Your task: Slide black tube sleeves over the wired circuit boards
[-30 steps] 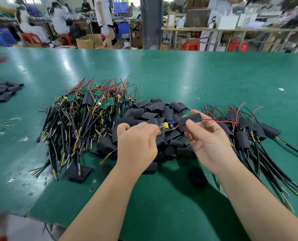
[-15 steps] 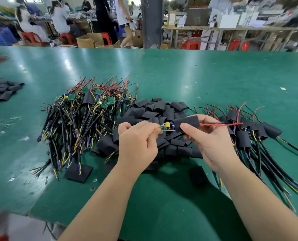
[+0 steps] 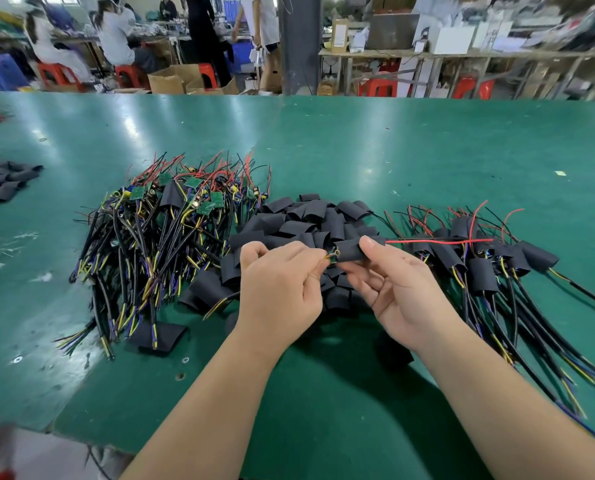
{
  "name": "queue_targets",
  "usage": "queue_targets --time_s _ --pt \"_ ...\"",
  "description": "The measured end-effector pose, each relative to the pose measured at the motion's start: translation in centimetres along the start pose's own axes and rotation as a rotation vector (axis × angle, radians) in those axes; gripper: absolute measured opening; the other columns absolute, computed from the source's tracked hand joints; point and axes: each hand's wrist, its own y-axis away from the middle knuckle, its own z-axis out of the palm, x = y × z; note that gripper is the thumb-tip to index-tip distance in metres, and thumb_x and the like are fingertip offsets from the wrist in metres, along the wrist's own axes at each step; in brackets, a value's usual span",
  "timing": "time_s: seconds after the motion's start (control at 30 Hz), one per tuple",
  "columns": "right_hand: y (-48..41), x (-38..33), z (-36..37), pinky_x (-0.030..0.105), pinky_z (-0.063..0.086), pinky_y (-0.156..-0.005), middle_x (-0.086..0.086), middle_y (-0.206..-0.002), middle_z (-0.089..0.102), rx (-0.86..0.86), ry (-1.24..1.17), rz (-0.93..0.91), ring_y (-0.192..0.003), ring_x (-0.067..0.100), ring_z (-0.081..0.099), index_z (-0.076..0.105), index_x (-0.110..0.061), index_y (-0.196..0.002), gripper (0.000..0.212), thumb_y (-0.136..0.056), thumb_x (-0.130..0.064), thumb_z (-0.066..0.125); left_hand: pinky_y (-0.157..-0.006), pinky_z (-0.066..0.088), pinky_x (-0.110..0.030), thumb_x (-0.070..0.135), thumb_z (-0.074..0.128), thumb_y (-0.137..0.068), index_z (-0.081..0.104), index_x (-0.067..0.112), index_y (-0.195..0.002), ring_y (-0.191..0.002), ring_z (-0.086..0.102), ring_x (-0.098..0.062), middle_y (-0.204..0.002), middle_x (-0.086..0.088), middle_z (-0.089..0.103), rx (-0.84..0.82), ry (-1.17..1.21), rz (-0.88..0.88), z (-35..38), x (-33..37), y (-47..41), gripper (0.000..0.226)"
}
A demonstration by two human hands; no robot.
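Observation:
My right hand (image 3: 393, 282) pinches a black tube sleeve (image 3: 349, 251) between thumb and fingers. Red and black wires (image 3: 438, 241) stick out of the sleeve's right end. My left hand (image 3: 278, 289) pinches the left end of the circuit board (image 3: 333, 255), of which only a small tip shows outside the sleeve. Both hands hover above a heap of loose black sleeves (image 3: 306, 220) in the middle of the table.
A pile of bare wired boards (image 3: 164, 223) lies left of the heap; sleeved boards (image 3: 479, 258) lie to the right. More black sleeves (image 3: 1, 181) sit at the far left on the green table (image 3: 393, 150). People work at benches beyond the table.
The sleeve has slid leftward over the board: the yellow and blue components that showed earlier are now covered, and my two hands have come closer together.

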Motion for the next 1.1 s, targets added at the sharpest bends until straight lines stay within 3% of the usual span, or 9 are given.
queue_targets --time_s 0.23,0.43,0.5,0.6,0.7,0.8,0.9,1.0,1.1 --pt "-0.1 0.1 0.0 0.019 0.054 -0.057 0.008 -0.084 0.075 0.013 -0.022 0.007 -0.072 0.014 0.073 0.077 -0.016 -0.072 0.013 -0.064 -0.026 0.073 -0.069 0.030 -0.039 0.026 0.048 -0.093 0.067 0.020 -0.078 -0.054 0.039 -0.017 -0.057 0.012 0.035 -0.064 0.224 -0.111 -0.3 0.6 -0.1 0.025" --pt "-0.1 0.1 0.0 0.019 0.053 -0.056 0.007 -0.082 0.075 -0.001 0.057 -0.013 -0.074 0.015 0.073 0.075 -0.016 -0.073 0.013 -0.064 -0.026 0.073 -0.068 0.028 -0.037 0.028 0.049 -0.089 0.066 0.022 -0.071 -0.055 0.041 -0.016 -0.057 0.008 0.043 -0.089 0.160 -0.087 -0.6 0.1 -0.2 0.026" --pt "-0.1 0.2 0.1 0.018 0.052 -0.056 0.005 -0.078 0.074 -0.014 0.130 -0.042 -0.076 0.017 0.072 0.072 -0.012 -0.084 0.022 -0.066 -0.024 0.072 -0.068 0.027 -0.037 0.024 0.055 -0.087 0.065 0.021 -0.068 -0.056 0.044 -0.017 -0.058 0.005 0.048 -0.096 0.070 -0.052 -0.4 -0.1 -0.1 0.021" --pt "-0.1 0.5 0.2 0.019 0.051 -0.057 0.008 -0.090 0.074 0.005 0.163 -0.070 -0.076 0.018 0.070 0.067 -0.011 -0.101 0.036 -0.066 -0.018 0.072 -0.068 0.026 -0.036 0.023 0.056 -0.086 0.064 0.020 -0.066 -0.059 0.047 -0.019 -0.058 0.003 0.048 -0.103 -0.016 -0.026 0.0 -0.4 0.0 0.022" --pt "0.0 0.7 0.3 0.022 0.053 -0.060 0.008 -0.093 0.074 0.026 0.083 -0.032 -0.074 0.017 0.070 0.061 -0.012 -0.114 0.048 -0.067 -0.011 0.070 -0.072 0.027 -0.036 0.026 0.060 -0.085 0.073 0.023 -0.085 -0.066 0.058 -0.017 -0.064 0.006 0.060 -0.090 0.025 -0.030 0.2 -0.2 0.2 0.014" --pt "-0.2 0.1 0.2 0.021 0.055 -0.059 0.008 -0.087 0.074 0.055 -0.060 -0.005 -0.071 0.015 0.071 0.059 -0.009 -0.107 0.040 -0.067 -0.006 0.067 -0.080 0.033 -0.039 0.038 0.061 -0.084 0.072 0.021 -0.105 -0.072 0.062 -0.012 -0.075 0.010 0.067 -0.024 0.170 -0.118 -0.3 -0.3 -0.2 0.029" --pt "-0.5 -2.1 -0.5 0.014 0.048 -0.049 0.005 -0.064 0.066 0.196 -0.151 -0.050 -0.064 0.015 0.070 0.056 -0.007 -0.079 0.006 -0.081 -0.005 0.062 -0.086 0.042 -0.044 0.037 0.049 -0.090 0.070 0.020 -0.106 -0.079 0.061 -0.015 -0.087 0.012 0.067 0.113 0.225 -0.275 -1.3 -1.7 -0.7 0.031" --pt "-0.5 -4.9 -2.6 0.015 0.045 -0.049 0.002 -0.064 0.058 0.343 -0.211 -0.196 -0.057 0.011 0.061 0.056 -0.010 -0.075 0.016 -0.091 -0.011 0.058 -0.095 0.037 -0.040 0.022 0.051 -0.091 0.066 0.021 -0.113 -0.104 0.057 -0.024 -0.110 0.003 0.067 0.161 0.040 -0.563 -1.7 -4.4 -0.9 0.027" --pt "-0.5 -6.4 -4.5 0.018 0.047 -0.060 0.003 -0.067 0.059 0.549 0.249 -0.376 -0.057 0.007 0.055 0.063 -0.011 -0.081 0.010 -0.090 -0.013 0.061 -0.101 0.025 -0.041 0.016 0.052 -0.086 0.050 0.020 -0.133 -0.127 0.038 -0.026 -0.137 -0.003 0.048 -0.023 -0.196 -0.765 -1.4 -6.5 -0.5 0.047"
